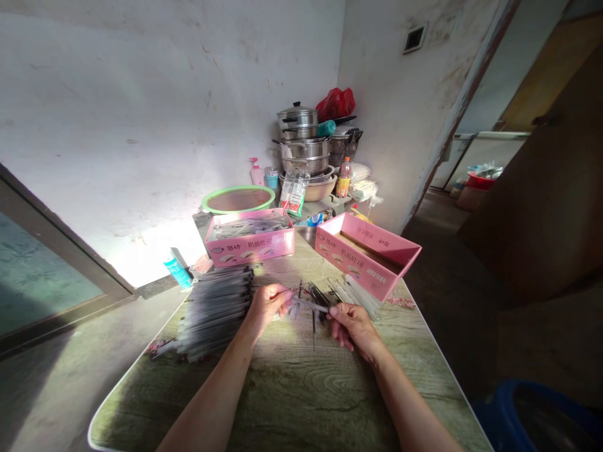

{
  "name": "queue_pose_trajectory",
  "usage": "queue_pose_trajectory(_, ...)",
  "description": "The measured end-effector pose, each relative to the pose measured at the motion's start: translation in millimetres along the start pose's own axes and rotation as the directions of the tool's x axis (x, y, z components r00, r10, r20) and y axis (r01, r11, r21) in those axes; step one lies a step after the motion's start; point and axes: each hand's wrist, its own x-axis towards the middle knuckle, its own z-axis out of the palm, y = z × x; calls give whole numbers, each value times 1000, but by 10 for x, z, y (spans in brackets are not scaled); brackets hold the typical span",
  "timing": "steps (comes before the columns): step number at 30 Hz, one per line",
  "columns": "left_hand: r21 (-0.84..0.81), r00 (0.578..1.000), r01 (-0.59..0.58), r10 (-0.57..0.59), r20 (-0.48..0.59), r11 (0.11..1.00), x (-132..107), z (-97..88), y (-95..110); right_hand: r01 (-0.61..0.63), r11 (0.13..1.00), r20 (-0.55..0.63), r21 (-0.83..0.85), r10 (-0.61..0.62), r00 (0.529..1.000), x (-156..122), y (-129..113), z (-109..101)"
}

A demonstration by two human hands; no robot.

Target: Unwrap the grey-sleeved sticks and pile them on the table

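A slim translucent plastic sleeve [308, 304] stretches between my two hands above the table. My left hand [271, 304] is closed in a pinch at its left end, and my right hand [351, 323] pinches the right end between thumb and fingers. Whether anything is inside the sleeve, I cannot tell. Beneath and behind it lie several thin black sticks [319, 294]. To the right, a loose bunch of pale clear sleeves [355, 295] rests against a pink box. Left of my left hand spreads a large stack of grey translucent sleeves [214, 314] with dark right ends.
A pink box [252, 245] filled with similar slender pieces stands behind the stack; another open pink box [365, 254] sits at right. Farther back are a green-rimmed tray [239, 199], stacked steel pots [304, 150] and an orange drink bottle [344, 177]. The wood-patterned table [306, 395] has rounded corners.
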Motion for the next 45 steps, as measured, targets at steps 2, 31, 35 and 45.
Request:
queue_pose_trajectory(2,0,1000,-1,1,-7,1000,11,-8,-21,-1,1000,4,-20,1,1000,3,-4,-6)
queue_pose_trajectory(31,10,1000,-9,9,-19,1000,55,38,-184,232,441,74,-867,-346,935,-17,-30,-1)
queue_pose_trajectory(35,-6,999,2,-2,-42,1000,48,25,-152,258,475,87,-842,-352,932,-6,-25,-35)
queue_pose_trajectory(45,-65,997,2,-7,-71,998,28,-35,-60,243,641,14,-728,-341,940,32,44,-61)
